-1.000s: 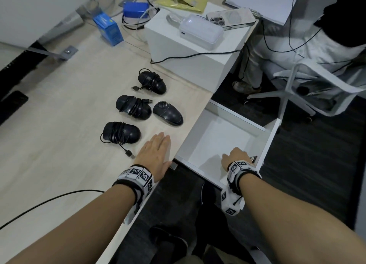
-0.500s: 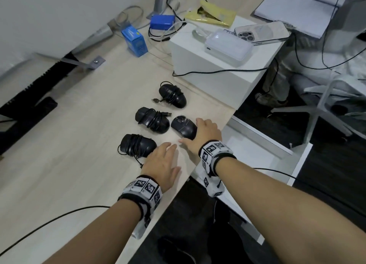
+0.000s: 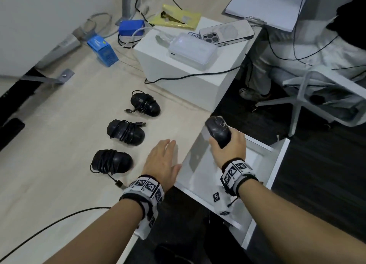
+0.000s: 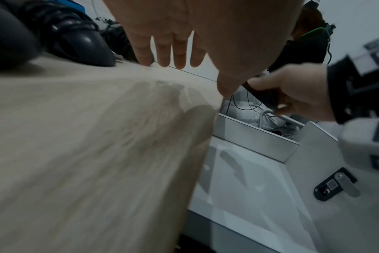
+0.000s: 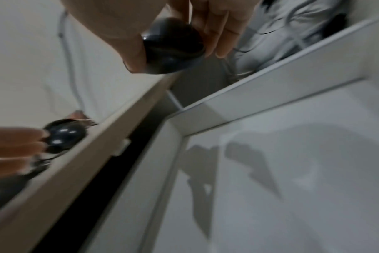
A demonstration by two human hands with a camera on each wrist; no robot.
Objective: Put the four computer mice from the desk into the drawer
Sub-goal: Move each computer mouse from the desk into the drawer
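My right hand (image 3: 227, 145) grips a black cordless mouse (image 3: 217, 131) and holds it above the open white drawer (image 3: 277, 164), whose bottom is bare where I can see it. The same mouse (image 5: 173, 49) shows pinched between thumb and fingers in the right wrist view. Three black mice with cords wound round them lie in a row on the wooden desk: far (image 3: 145, 104), middle (image 3: 125, 132), near (image 3: 111, 161). My left hand (image 3: 162, 160) hovers flat, fingers straight, just over the desk edge beside the near mouse. Its fingers (image 4: 169, 51) cast a shadow on the wood.
A white box (image 3: 190, 73) on the desk carries a white power bank (image 3: 192, 52) and a phone (image 3: 225, 33). Blue boxes (image 3: 103, 51) and cables sit at the back. A seated person and a white chair (image 3: 316, 93) are to the right of the drawer.
My right hand went from the drawer's front to the cordless mouse, took hold of it and lifted it over the drawer. My left hand stayed at the desk edge.
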